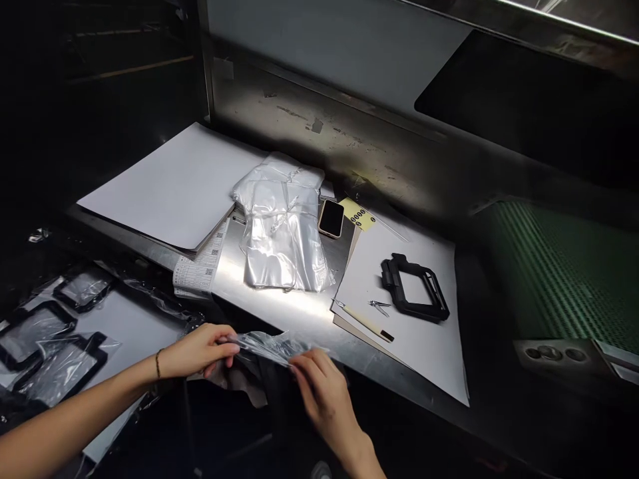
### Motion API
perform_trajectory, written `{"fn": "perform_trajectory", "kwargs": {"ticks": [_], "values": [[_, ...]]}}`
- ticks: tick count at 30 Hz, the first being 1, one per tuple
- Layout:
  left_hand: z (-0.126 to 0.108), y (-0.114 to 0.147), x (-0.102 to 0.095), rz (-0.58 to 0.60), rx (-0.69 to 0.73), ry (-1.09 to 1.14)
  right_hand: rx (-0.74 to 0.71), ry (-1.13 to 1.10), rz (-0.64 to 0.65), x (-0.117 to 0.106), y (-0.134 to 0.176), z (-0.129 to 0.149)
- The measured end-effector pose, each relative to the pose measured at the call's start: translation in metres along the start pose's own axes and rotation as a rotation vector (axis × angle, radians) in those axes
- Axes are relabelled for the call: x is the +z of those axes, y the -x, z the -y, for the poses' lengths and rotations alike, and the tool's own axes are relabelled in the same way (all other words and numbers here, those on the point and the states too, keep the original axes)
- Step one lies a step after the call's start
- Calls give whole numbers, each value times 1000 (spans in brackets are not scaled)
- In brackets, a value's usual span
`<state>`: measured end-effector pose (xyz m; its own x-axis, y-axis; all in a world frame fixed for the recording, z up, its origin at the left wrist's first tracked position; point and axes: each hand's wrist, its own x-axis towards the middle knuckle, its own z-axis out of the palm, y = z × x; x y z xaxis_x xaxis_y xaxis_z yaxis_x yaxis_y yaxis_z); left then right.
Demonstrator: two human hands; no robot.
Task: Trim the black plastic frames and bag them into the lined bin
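A clear plastic bag (pixel 269 344) is stretched between my two hands, in front of the metal bench edge. My left hand (pixel 204 349) pinches its left end between thumb and fingers. My right hand (pixel 322 389) grips the other end. Whether anything is inside the bag I cannot make out. Beyond my hands, tied bundles of clear plastic bags (pixel 282 243) lie on the bench. A black plastic frame (pixel 414 289) rests on white sheets to the right, with nail clippers (pixel 379 307) and a yellow-handled craft knife (pixel 367 321) beside it.
Several bagged black frames (pixel 80 359) lie in an open lined box at lower left. White sheets (pixel 174 179) are stacked at the bench's back left. A phone (pixel 331 218) and a yellow sticker sheet (pixel 358 214) lie behind. A green conveyor belt (pixel 559 266) runs at right.
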<state>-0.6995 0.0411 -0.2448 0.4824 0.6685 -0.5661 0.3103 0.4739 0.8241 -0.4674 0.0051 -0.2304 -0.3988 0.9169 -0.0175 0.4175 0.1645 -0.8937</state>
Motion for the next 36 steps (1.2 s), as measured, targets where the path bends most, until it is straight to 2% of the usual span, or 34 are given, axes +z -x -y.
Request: {"fn": "perform_trajectory", "kwargs": {"ticks": [1,3,7,10,13,15,18,21,24,28,31,34,36], "values": [[2,2,-2,-6,-27,-4,8,9,-66,4,12,-8],[7,4,-7,-20,-69,-13,20,-19,-109,20,35,-17],[16,4,-15,9,-143,-7,133,-161,-18,70,67,-8],[27,3,-20,71,-200,8,265,-300,89,101,69,0],[42,4,-26,62,-236,21,394,-464,156,113,56,-5],[54,6,-30,32,-272,28,474,-531,129,112,44,-12],[67,9,-34,-6,-331,33,542,-502,3,103,26,-21],[73,11,-34,-38,-374,49,516,-391,-85,88,11,-25],[71,13,-30,-71,-373,105,448,-290,-108,75,-1,-25],[58,28,-25,-141,-327,262,367,-243,-105,63,-13,-19],[48,49,-21,-137,-318,456,311,-262,-85,56,-22,-7],[52,63,-15,-54,-387,716,225,-303,20,58,-26,13],[64,59,-9,-16,-448,880,148,-317,148,69,-24,29]]}}
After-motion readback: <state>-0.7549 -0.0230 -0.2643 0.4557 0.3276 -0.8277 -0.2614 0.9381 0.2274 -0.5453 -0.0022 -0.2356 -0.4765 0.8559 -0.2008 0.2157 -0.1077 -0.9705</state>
